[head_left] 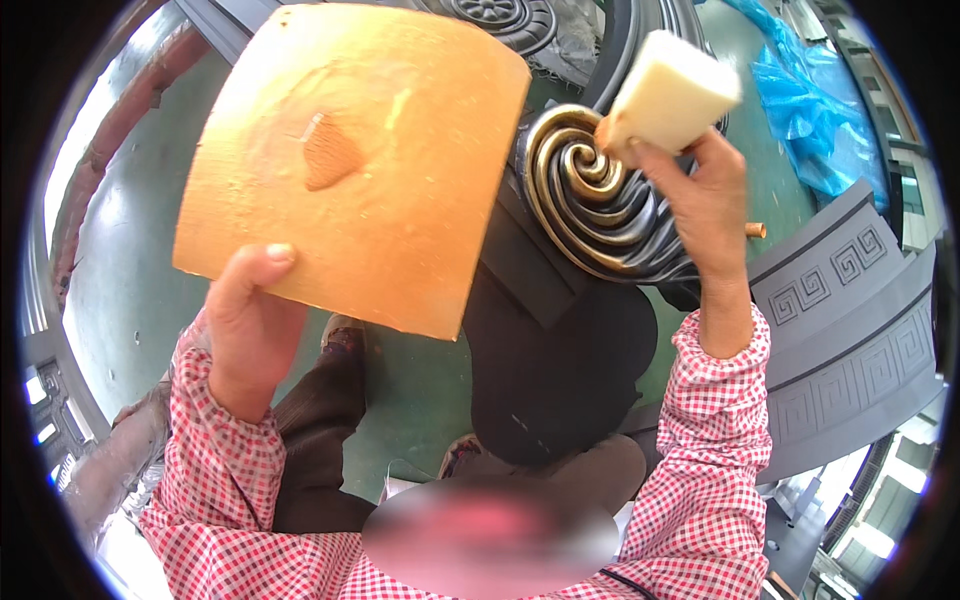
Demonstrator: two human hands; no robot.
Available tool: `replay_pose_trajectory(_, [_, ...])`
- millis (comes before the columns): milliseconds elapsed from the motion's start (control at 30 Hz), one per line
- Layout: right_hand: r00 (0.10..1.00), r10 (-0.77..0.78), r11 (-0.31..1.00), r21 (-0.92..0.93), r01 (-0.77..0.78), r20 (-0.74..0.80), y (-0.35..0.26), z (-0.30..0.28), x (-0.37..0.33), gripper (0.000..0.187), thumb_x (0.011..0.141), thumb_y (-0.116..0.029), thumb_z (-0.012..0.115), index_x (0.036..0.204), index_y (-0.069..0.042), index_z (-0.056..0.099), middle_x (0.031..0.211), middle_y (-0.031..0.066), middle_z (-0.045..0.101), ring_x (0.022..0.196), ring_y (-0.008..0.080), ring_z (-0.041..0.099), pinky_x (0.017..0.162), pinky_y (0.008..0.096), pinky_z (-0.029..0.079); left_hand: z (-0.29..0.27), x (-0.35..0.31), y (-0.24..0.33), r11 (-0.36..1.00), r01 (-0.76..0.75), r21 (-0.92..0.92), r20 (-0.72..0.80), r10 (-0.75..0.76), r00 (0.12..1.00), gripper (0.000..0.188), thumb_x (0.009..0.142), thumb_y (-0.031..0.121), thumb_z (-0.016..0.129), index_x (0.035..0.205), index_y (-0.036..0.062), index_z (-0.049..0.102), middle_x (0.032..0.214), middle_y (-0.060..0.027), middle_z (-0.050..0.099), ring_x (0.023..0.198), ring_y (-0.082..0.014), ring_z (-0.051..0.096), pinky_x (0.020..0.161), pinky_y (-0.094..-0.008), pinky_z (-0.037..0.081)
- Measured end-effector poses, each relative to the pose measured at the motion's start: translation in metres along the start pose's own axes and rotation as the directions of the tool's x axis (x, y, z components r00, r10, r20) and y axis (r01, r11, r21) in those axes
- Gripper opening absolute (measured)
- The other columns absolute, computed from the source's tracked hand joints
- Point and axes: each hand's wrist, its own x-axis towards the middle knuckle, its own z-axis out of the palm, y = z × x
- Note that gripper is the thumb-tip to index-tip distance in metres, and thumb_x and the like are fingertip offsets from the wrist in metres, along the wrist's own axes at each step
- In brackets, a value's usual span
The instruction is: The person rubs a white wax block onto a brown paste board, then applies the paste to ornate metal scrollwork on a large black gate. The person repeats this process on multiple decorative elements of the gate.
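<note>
My left hand grips the lower left edge of a flat square board, its thumb on top. Gold paint covers the board, with a darker textured smear near its middle. Between the thumb and fingers of my right hand is a cream sponge block, slightly blurred, with gold-orange colour on its lower left corner. That corner is over a dark spiral scroll ornament; whether it touches cannot be told. Gold coats the scroll's upper left ridges, while its lower right ridges stay dark grey.
Grey panels with a square key pattern lie at the right. Blue plastic sheeting is at the upper right. A dark round medallion and curved mouldings sit at the far side. A black rounded shape is before my legs on the green floor.
</note>
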Motion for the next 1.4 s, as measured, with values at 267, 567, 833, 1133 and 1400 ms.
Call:
replay_pose_trajectory(267, [0.994,-0.110,0.938,-0.330,0.102,-0.005,0.024,0.013,0.009,0.029,0.072,-0.026,0.069,0.085,-0.001,0.063,0.075,0.0117,0.059,0.069,0.0278,0.056,0.063,0.0365,0.044,-0.016,0.001,0.007,0.998,-0.055,-0.024,0.053,0.056,0.997,0.056,0.082,0.014,0.046,0.132,-0.0044,0.033,0.132,-0.0149,0.045,0.121,-0.0254,0.046,0.102,-0.0376,0.035])
replay_pose_trajectory(567, [0.909,-0.123,0.751,-0.561,0.348,0.399,0.016,0.019,0.003,0.021,0.070,-0.021,0.065,0.072,-0.003,0.055,0.078,0.0119,0.058,0.081,0.0297,0.057,0.071,0.0398,0.042,-0.013,-0.001,0.010,0.999,-0.046,-0.026,0.052,0.047,0.998,0.057,0.081,0.014,0.047,0.133,-0.0035,0.032,0.134,-0.0141,0.044,0.123,-0.0252,0.043,0.103,-0.0377,0.033])
replay_pose_trajectory(833, [0.957,-0.209,0.801,-0.526,0.286,0.202,0.030,0.012,0.022,0.027,0.074,-0.027,0.066,0.077,-0.002,0.058,0.072,0.0136,0.055,0.072,0.0310,0.056,0.067,0.0404,0.044,-0.014,0.001,0.007,0.993,-0.092,-0.072,0.007,0.093,0.996,0.057,0.081,0.014,0.047,0.133,-0.0042,0.032,0.133,-0.0150,0.044,0.122,-0.0257,0.045,0.102,-0.0376,0.034])
replay_pose_trajectory(1133, [0.983,-0.112,0.894,-0.418,0.163,0.143,0.025,0.005,0.018,0.029,0.073,-0.022,0.067,0.091,-0.001,0.061,0.077,0.0138,0.058,0.073,0.0292,0.057,0.066,0.0356,0.045,-0.018,0.000,0.013,0.994,-0.082,-0.067,-0.006,0.082,0.997,0.057,0.081,0.016,0.047,0.132,-0.0045,0.032,0.132,-0.0159,0.045,0.119,-0.0258,0.047,0.100,-0.0372,0.037])
replay_pose_trajectory(1400, [0.977,-0.192,0.913,-0.347,0.214,0.097,0.030,0.027,0.023,0.028,0.071,-0.026,0.071,0.079,-0.001,0.060,0.072,0.0117,0.055,0.071,0.0287,0.055,0.065,0.0370,0.044,-0.018,-0.001,0.015,0.991,-0.100,-0.093,-0.041,0.097,0.994,0.055,0.081,0.016,0.047,0.131,-0.0043,0.034,0.129,-0.0152,0.048,0.118,-0.0253,0.048,0.099,-0.0377,0.037])
